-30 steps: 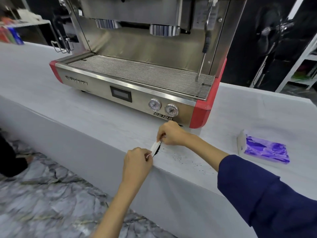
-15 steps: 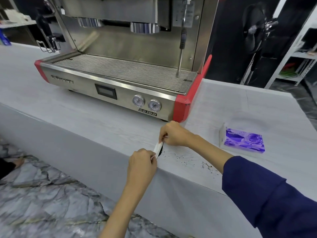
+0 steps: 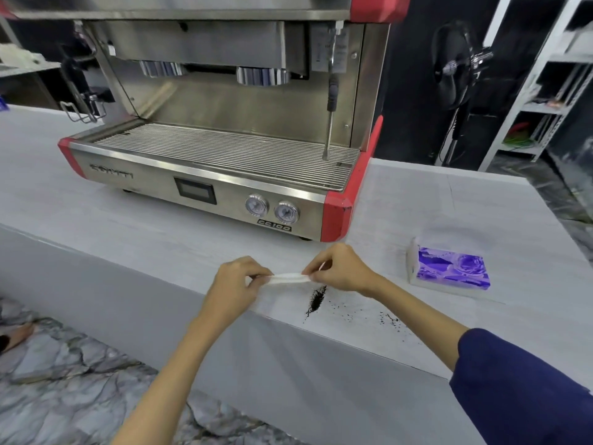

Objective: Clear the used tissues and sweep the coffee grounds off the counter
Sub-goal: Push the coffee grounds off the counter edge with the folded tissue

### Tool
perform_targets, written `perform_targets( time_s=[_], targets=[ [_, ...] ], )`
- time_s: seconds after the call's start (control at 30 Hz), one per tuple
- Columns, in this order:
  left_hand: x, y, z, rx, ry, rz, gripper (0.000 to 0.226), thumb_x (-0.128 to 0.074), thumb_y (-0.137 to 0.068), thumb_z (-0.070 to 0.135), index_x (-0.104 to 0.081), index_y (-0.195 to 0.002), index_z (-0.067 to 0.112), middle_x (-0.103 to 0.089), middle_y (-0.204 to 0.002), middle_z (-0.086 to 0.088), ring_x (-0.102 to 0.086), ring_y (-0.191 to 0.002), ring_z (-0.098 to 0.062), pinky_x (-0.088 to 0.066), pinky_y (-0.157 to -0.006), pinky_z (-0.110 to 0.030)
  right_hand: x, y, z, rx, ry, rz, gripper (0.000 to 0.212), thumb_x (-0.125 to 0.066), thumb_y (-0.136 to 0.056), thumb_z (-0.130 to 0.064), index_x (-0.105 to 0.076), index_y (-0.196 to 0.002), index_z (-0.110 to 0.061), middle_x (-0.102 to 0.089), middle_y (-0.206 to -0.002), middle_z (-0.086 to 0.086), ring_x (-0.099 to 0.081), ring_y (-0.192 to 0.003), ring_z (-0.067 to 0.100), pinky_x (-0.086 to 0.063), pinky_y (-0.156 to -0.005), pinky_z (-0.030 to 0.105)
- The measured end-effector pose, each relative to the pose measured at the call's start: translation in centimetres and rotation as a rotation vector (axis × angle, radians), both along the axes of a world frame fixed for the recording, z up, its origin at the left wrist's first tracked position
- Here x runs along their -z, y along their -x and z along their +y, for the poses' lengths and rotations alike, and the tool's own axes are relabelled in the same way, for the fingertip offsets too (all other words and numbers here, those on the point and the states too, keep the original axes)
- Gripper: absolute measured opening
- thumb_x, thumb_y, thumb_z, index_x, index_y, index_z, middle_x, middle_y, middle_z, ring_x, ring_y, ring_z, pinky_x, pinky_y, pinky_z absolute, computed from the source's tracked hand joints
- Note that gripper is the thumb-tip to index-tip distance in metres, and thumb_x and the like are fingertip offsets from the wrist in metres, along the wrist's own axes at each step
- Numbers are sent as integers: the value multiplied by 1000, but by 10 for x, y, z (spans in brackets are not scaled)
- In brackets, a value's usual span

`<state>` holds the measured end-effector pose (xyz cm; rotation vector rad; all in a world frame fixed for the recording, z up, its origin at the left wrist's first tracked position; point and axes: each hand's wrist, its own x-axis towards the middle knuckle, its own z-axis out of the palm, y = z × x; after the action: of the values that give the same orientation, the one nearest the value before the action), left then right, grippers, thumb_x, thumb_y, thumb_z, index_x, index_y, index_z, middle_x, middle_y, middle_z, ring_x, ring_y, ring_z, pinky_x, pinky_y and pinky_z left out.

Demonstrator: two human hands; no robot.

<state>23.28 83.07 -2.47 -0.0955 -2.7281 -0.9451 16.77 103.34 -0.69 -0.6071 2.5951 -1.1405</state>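
Pale grey tabletop [image 3: 160, 232], wood-grain finish, runs across the head view; a marbled floor shows below its front edge. Landmark: the espresso machine [image 3: 205, 175], steel body with red corners.

Head view, entries:
- Tissue [image 3: 288, 278], white, folded into a narrow strip, is stretched just in front of the machine's right red corner, close over the tabletop; whether it touches I cannot tell.
- My left hand [image 3: 236, 285] is closed, pinching the strip's left end between thumb and fingers. My right hand [image 3: 340, 268] is closed on the right end in the same way.
- Coffee grounds [image 3: 316, 300]: a dense dark streak directly under the strip's right end, in front of the machine; loose specks trail off to the right along the tabletop's front edge.
- Tissue pack [image 3: 452, 268], purple flower print, lies to the right of the machine, well apart from the grounds.

Handling judgement: the tissue is very light, soft and easy to tear; held by both ends and kept taut, its folded edge should serve as a scraper. The grounds are dry and loose, so they will likely scatter or drop over the edge if pushed quickly.

Writing: "CC100" reads on a plate under the two gauges. The embossed name on the machine's left front panel is too blurred to read. Print on the tissue pack is illegible.
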Motion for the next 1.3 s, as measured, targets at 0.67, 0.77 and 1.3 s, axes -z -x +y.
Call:
perform_targets(
  time_s=[0.67,0.77,1.3],
  targets=[
    [17,88,-44,425,188,-53,16,-61,-85,12,-73,-95,15,-69,-95,-1,-64,-86,-18,-43,-77,-19,18,7,-53,271,-236,97,32,-45,-76,10,-73,-90,-1,-71,-99,16,-61,-94,25,-49,-77,26],
    [21,81,-48,423,141,-35,15,-63,-83,9,-74,-91,16,-68,-89,0,-63,-81,-17,-40,-72,-15,14,7,-53,192,-283,123,32,-47,-76,11,-73,-91,-1,-72,-98,15,-62,-94,24,-43,-74,20],
    [22,31,-33,298,56,13,17,-62,-83,10,-74,-93,15,-66,-86,0,-62,-75,-16,-45,-68,-21,-10,3,-30,32,-230,130,23,-55,-78,5,-75,-85,-4,-73,-89,12,-61,-76,20,-43,-67,13]
  ],
)
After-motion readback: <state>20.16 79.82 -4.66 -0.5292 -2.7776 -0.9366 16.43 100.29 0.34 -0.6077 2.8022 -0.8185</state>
